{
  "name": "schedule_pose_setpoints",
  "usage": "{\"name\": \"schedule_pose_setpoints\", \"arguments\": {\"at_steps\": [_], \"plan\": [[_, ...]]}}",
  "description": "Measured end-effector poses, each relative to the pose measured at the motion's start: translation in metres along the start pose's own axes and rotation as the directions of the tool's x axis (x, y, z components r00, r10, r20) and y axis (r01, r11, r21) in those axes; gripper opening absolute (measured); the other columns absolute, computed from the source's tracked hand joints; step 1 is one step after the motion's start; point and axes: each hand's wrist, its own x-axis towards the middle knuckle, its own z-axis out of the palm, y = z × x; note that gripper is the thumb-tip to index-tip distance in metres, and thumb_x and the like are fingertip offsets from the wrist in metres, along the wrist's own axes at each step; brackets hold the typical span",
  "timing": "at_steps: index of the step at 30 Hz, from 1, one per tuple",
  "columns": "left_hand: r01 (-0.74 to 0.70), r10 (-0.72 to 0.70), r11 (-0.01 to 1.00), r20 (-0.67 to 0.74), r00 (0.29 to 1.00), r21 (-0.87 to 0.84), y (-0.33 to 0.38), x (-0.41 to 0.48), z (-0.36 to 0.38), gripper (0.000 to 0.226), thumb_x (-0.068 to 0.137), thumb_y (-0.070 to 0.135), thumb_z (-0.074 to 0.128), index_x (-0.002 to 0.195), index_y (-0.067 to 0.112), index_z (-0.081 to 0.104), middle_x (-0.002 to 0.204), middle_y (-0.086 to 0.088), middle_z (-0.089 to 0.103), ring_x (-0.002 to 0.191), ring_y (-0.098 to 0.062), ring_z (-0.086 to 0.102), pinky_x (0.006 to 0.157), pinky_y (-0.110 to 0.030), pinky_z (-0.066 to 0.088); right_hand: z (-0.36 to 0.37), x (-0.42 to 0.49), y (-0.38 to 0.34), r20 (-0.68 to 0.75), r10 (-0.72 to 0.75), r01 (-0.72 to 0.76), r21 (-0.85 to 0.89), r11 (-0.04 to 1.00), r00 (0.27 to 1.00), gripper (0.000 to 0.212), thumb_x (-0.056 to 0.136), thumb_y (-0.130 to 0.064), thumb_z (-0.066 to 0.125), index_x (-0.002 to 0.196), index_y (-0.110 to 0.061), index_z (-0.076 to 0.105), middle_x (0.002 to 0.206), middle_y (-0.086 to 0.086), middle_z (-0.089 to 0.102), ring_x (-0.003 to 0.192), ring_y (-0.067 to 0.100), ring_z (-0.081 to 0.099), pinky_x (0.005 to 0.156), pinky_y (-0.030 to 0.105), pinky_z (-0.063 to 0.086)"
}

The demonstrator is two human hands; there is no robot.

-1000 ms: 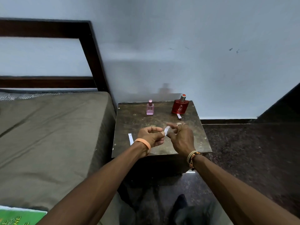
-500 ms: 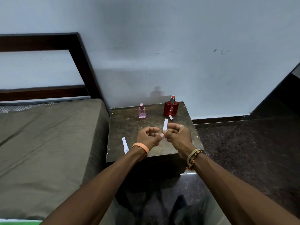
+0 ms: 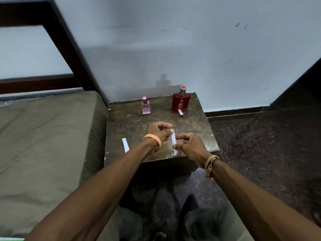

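A narrow white paper strip is held upright-lengthwise over the small dark wooden table. My left hand, with an orange wristband, pinches the strip's far end. My right hand, wearing a ring and thread bracelets, pinches its near end. A second white strip lies flat on the table's left front. A third short strip lies before the red perfume bottle. A small pink perfume bottle stands at the back centre.
A bed with an olive-brown mattress and dark wooden headboard adjoins the table's left side. A pale wall rises behind. Dark speckled floor extends to the right, and my legs show below the table.
The strip, earlier pinched close between both hands at its lower end, is now stretched lengthwise, with my left hand at the far end and my right at the near end. The view shifted.
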Motion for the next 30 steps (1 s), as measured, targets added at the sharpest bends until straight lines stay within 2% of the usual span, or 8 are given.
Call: {"name": "schedule_pose_setpoints", "arguments": {"at_steps": [3,6,11,14,17,22,26,30], "plan": [[-0.077,0.081,0.986,-0.024,0.996,0.148,-0.015,0.018,0.003,0.015,0.077,0.007,0.075,0.075,0.020,0.069,0.071,0.004,0.066,0.068,-0.013,0.062,0.068,-0.032,0.055,0.001,0.013,0.011,-0.032,0.056,-0.055,0.031,0.998,0.998,0.032,0.077,0.001,0.078,0.102,-0.013,0.066,0.081,0.011,0.075,0.077,0.025,0.073,0.080,0.043,0.060],[-0.113,0.124,0.964,-0.032,0.992,0.239,-0.026,0.034,0.008,0.011,0.075,0.010,0.077,0.076,0.020,0.071,0.072,0.005,0.067,0.068,-0.010,0.060,0.071,-0.029,0.054,0.002,0.025,0.020,-0.089,0.106,-0.100,0.068,0.993,0.990,0.035,0.073,0.001,0.081,0.101,-0.014,0.065,0.077,0.008,0.074,0.078,0.024,0.075,0.079,0.042,0.060],[-0.114,0.142,0.931,-0.057,0.988,0.348,-0.034,0.056,0.024,0.009,0.075,0.014,0.077,0.079,0.020,0.073,0.075,0.004,0.070,0.071,-0.012,0.065,0.073,-0.027,0.056,0.002,0.040,0.025,-0.142,0.168,-0.156,0.098,0.983,0.975,0.031,0.071,0.009,0.079,0.088,-0.012,0.065,0.081,0.012,0.074,0.071,0.024,0.074,0.058,0.031,0.058],[-0.126,0.153,0.903,-0.034,0.988,0.410,-0.036,0.063,0.031,0.008,0.076,0.014,0.076,0.082,0.017,0.073,0.078,0.003,0.071,0.070,-0.010,0.063,0.068,-0.022,0.051,0.000,0.047,0.026,-0.133,0.212,-0.195,0.130,0.972,0.968,0.030,0.073,0.010,0.077,0.093,-0.008,0.065,0.080,0.014,0.073,0.063,0.022,0.071,0.048,0.026,0.055],[-0.155,0.174,0.862,0.005,0.985,0.483,-0.040,0.064,0.031,0.009,0.079,0.016,0.073,0.088,0.015,0.073,0.078,0.006,0.067,0.069,-0.006,0.058,0.061,-0.015,0.042,-0.002,0.054,0.030,-0.133,0.228,-0.213,0.121,0.970,0.964,0.032,0.072,0.008,0.079,0.097,-0.006,0.065,0.077,0.012,0.074,0.064,0.023,0.070,0.049,0.027,0.055],[-0.176,0.184,0.844,0.035,0.982,0.507,-0.050,0.068,0.031,0.012,0.073,0.016,0.079,0.081,0.018,0.071,0.073,0.006,0.068,0.067,-0.010,0.064,0.069,-0.027,0.057,-0.002,0.062,0.033,-0.137,0.233,-0.221,0.099,0.970,0.963,0.032,0.071,-0.001,0.084,0.096,-0.007,0.065,0.075,0.011,0.074,0.065,0.021,0.073,0.057,0.032,0.059],[-0.197,0.200,0.827,0.051,0.978,0.527,-0.053,0.069,0.032,0.012,0.073,0.017,0.078,0.082,0.019,0.070,0.073,0.006,0.066,0.068,-0.011,0.064,0.072,-0.030,0.057,0.000,0.061,0.031,-0.154,0.223,-0.214,0.077,0.974,0.963,0.028,0.070,-0.006,0.085,0.091,-0.008,0.066,0.073,0.013,0.074,0.057,0.017,0.068,0.049,0.026,0.053],[-0.216,0.205,0.814,0.081,0.975,0.540,-0.053,0.070,0.033,0.008,0.075,0.018,0.077,0.081,0.020,0.072,0.072,0.007,0.065,0.067,-0.009,0.062,0.071,-0.030,0.056,0.002,0.062,0.033,-0.249,0.222,-0.218,0.046,0.975,0.943,0.019,0.070,-0.002,0.082,0.079,-0.012,0.069,0.063,0.007,0.071,0.049,0.013,0.064,0.047,0.023,0.049]]}}
